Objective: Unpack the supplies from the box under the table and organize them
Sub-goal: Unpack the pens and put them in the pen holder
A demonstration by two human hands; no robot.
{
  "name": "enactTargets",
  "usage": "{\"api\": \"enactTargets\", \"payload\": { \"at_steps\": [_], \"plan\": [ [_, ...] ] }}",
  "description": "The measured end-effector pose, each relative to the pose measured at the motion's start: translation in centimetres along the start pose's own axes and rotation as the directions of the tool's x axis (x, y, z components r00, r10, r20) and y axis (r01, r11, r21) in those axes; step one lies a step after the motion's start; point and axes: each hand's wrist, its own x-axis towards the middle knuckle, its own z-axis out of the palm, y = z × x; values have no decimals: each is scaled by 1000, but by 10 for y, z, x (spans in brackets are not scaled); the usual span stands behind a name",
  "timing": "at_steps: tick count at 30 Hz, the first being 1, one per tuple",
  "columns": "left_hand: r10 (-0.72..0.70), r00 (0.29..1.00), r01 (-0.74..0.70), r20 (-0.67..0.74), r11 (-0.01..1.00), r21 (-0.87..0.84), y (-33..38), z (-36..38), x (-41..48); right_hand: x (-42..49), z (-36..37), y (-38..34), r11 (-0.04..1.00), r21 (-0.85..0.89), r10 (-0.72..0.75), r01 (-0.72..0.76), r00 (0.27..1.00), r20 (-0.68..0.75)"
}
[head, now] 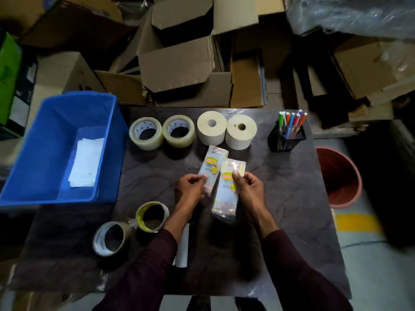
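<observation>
Fingers [197, 178] of my left hand [190, 188] pinch the left packet [212, 163] by its side edge, and my right hand [248, 187] pinches the right packet [225, 198] near its top. The two glossy wrappers overlap over the middle of the bench [280, 198]. Plastic this slick, held so lightly, could slide free, or one packet could drag the other askew when I part them. Under my left forearm lies a white tube [183, 248], which my sleeve [157, 254] might roll toward the near edge. Left of it sit two used tape rolls [111, 237]. Farther back stand two clear tape rolls [146, 133], two paper rolls [211, 127] and the pen holder [286, 136]; a careless reach could topple it.
</observation>
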Motion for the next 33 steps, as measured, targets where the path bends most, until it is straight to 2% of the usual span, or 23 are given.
{"api": "enactTargets", "payload": {
  "at_steps": [2,3,8,12,16,20,25,30,33],
  "plan": [
    [89,987,-79,-132,994,76,0,-14,8,15,14,-5,1000,-4,7,-7,1000,-12],
    [97,985,-87,-143,993,78,0,-17,10,23,21,-5,1000,-20,10,-11,1000,-15],
    [-8,1000,8,-13,1000,21,0,-15,15,56,52,5,997,-82,5,-11,997,-76],
    [-76,995,74,67,997,31,-7,-16,18,68,58,14,968,-240,-113,69,978,-176],
    [-69,989,67,129,998,16,-6,-27,10,67,54,21,960,-270,-135,73,967,-219],
    [-42,999,43,31,999,-17,-1,-46,-5,57,47,22,971,-222,-112,82,985,-127],
    [-27,999,25,-20,996,-84,-30,-64,-54,29,31,24,972,-226,-84,59,991,-106],
    [148,944,-105,-296,982,156,-89,-77,-106,2,11,28,979,-202,-28,5,993,-113],
    [221,901,-120,-373,954,274,-113,-81,-123,-13,-3,24,987,-160,-4,-19,990,-138]
  ]
}}
